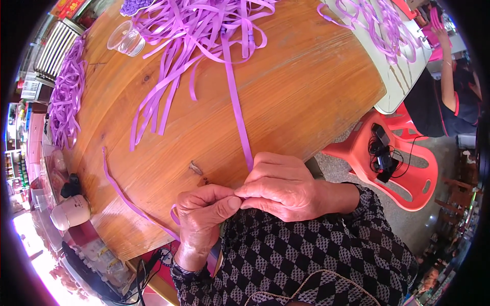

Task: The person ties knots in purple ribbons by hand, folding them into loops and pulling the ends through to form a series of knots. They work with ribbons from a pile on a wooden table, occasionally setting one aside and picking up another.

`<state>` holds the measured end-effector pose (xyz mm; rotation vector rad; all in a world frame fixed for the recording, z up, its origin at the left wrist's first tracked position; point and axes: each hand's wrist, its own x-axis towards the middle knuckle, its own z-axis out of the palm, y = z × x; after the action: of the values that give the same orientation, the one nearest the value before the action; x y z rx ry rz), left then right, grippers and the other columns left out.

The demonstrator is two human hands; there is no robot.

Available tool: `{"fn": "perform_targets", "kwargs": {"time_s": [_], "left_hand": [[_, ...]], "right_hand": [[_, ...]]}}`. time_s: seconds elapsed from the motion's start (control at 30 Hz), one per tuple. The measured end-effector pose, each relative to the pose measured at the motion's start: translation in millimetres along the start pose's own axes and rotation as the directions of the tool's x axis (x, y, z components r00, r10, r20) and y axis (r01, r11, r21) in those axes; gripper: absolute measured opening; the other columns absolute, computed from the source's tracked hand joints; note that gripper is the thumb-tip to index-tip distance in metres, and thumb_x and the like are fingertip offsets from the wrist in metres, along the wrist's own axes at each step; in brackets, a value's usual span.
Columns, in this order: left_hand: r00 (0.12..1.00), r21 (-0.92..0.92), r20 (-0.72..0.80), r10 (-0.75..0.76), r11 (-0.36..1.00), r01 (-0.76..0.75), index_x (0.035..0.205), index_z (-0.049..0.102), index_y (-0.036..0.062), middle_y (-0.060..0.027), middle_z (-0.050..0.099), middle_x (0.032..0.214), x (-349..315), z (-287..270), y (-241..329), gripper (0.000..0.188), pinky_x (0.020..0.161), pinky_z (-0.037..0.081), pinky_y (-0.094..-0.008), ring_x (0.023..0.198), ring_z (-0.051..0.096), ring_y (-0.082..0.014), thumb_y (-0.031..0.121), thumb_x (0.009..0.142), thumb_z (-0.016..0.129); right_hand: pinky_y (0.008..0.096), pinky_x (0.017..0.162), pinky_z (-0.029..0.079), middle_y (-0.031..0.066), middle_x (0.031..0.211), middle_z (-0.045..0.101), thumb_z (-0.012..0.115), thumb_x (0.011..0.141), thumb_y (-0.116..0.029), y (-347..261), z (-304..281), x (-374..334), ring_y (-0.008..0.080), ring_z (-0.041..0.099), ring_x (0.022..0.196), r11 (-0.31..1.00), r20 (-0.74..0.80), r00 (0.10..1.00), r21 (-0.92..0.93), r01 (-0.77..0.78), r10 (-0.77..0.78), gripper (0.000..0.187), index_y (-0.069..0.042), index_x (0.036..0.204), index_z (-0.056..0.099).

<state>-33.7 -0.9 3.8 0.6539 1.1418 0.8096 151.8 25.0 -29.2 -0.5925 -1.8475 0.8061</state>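
Observation:
My left hand (pixel 206 211) and my right hand (pixel 286 186) meet at the table's near edge, thumbs and fingertips pinched together. Between them they grip a purple ribbon (pixel 237 112), whose flat length runs up the wooden table to a tangled ribbon pile (pixel 199 25). Its other part passes under my left hand, with a small loop beside the thumb, and a loose tail (pixel 127 199) curves off across the wood on the left. What exactly sits between the fingertips is hidden.
Nearby on the table are a clear plastic cup (pixel 126 40), a bowl of small purple pieces (pixel 135 6) and a second ribbon heap (pixel 69 92). More ribbons (pixel 388 30) lie on a white table. A red chair (pixel 403 178) holds black cables; another person (pixel 449 92) is at far right.

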Motion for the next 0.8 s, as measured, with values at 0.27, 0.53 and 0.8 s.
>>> {"fn": "perform_targets", "kwargs": {"time_s": [0.27, 0.53, 0.8], "left_hand": [[0.999, -0.077, -0.04, 0.014, 0.997, -0.017, 0.084, 0.066, -0.0066, -0.0084, 0.066, 0.075, -1, 5, -1, 0.011, 0.061, 0.046, -0.0194, 0.067, 0.059, -0.0096, 0.0, 0.075, 0.07], [0.958, 0.061, -0.228, 0.176, 0.984, -0.166, 0.079, 0.064, -0.0078, -0.0078, 0.062, 0.067, -2, 21, -10, 0.012, 0.051, 0.042, -0.0206, 0.054, 0.053, -0.0111, 0.001, 0.073, 0.068], [0.945, 0.097, -0.128, 0.301, 0.952, -0.29, 0.087, 0.065, -0.0067, -0.0057, 0.065, 0.079, -6, 19, -18, 0.009, 0.064, 0.046, -0.0195, 0.069, 0.057, -0.0082, -0.002, 0.08, 0.066]], "right_hand": [[0.0324, 0.053, 0.043, 0.0085, 0.077, 0.06, 0.076, 0.063, 0.0, -5, -2, 1, 0.0238, 0.055, 0.062, 0.996, -0.054, 0.995, 0.025, -0.085, 0.086, 0.033, 0.002, 0.093, 0.061], [0.0318, 0.049, 0.041, 0.0094, 0.071, 0.059, 0.068, 0.068, 0.008, -6, -5, -3, 0.0235, 0.055, 0.057, 0.992, -0.053, 0.991, 0.037, -0.117, 0.119, 0.024, 0.003, 0.09, 0.061], [0.03, 0.046, 0.039, 0.0072, 0.066, 0.054, 0.063, 0.062, 0.011, -2, 2, -4, 0.0214, 0.051, 0.052, 0.988, -0.134, 0.99, -0.152, 0.012, -0.033, 0.023, 0.002, 0.082, 0.057]]}}
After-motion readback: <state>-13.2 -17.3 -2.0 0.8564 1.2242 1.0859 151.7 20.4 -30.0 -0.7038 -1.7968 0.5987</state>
